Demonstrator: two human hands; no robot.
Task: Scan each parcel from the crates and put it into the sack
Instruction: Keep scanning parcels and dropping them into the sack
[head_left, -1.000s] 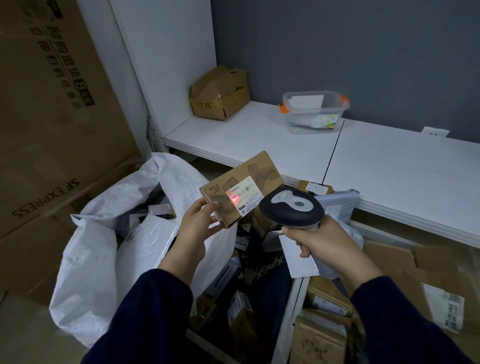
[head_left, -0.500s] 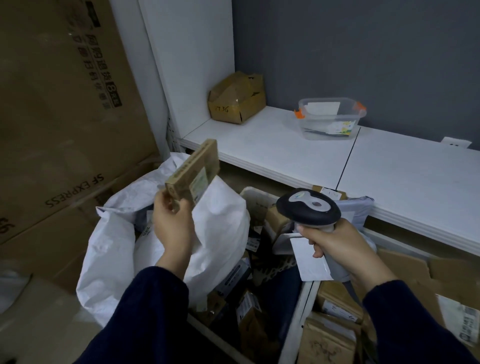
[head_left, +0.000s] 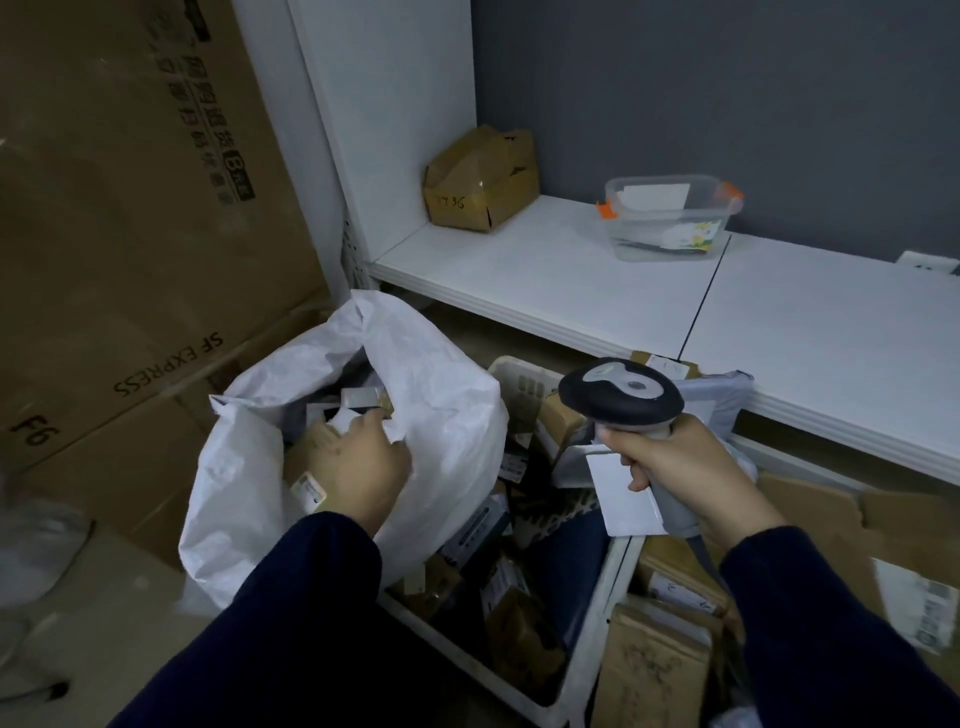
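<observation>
- Our left hand (head_left: 358, 467) is down inside the mouth of the white sack (head_left: 244, 478), palm laid over a brown cardboard parcel (head_left: 306, 460) with a small label at its near corner.
- The hand is blurred and its fingertips are hidden, so we cannot tell whether it has hold of the parcel or only rests on it.
- The parcel lies inside the sack near the top, among other packets.
- Our right hand (head_left: 675, 467) is wrapped tight round the grey handle of the scanner (head_left: 621, 397), forefinger at the front. Its dark head is raised over the crates.
- Just right of the sack stands a white crate (head_left: 519, 371) heaped with small parcels. Beside that, we see a second crate (head_left: 652, 670) of cardboard packets.
- Behind runs a white shelf (head_left: 545, 270) bearing a crumpled cardboard box (head_left: 480, 179) and a clear plastic tub (head_left: 670, 218).
- Large cartons (head_left: 130, 208) are stacked at the left behind the sack.
</observation>
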